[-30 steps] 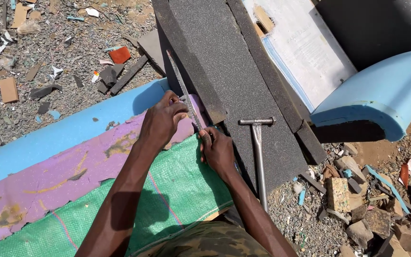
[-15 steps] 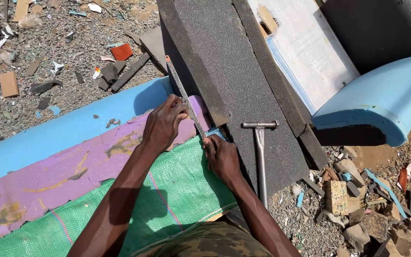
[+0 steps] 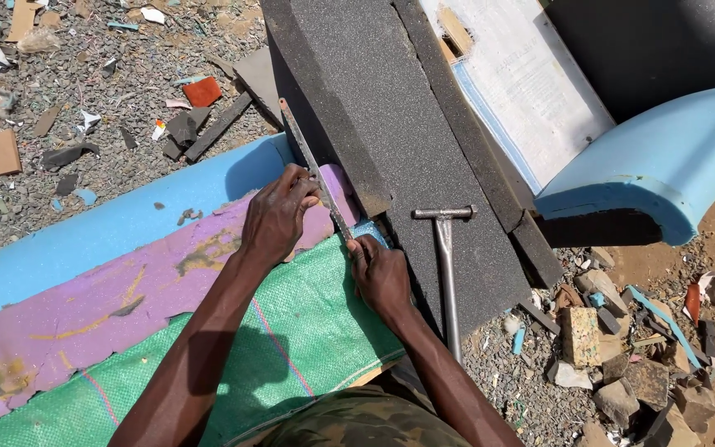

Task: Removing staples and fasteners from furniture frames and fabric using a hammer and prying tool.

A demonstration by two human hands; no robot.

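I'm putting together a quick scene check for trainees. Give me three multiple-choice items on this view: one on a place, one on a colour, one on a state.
1. Where does the metal hammer lie?
A. On the dark grey foam slab
B. On the green woven sheet
C. In the gravel at the upper left

2. What colour is the layer under the left hand?
A. Orange
B. Purple
C. White

3. How is the long blade held?
A. It lies loose, untouched
C. One hand alone lifts it in the air
B. Both hands are on it, the right hand at its near end

Answers:
1 A: the hammer's head and handle rest on the dark slab.
2 B: the purple foam layer lies between the blue foam and the green woven sheet.
3 B: the left hand's fingers press on the blade and the right hand grips its near end.
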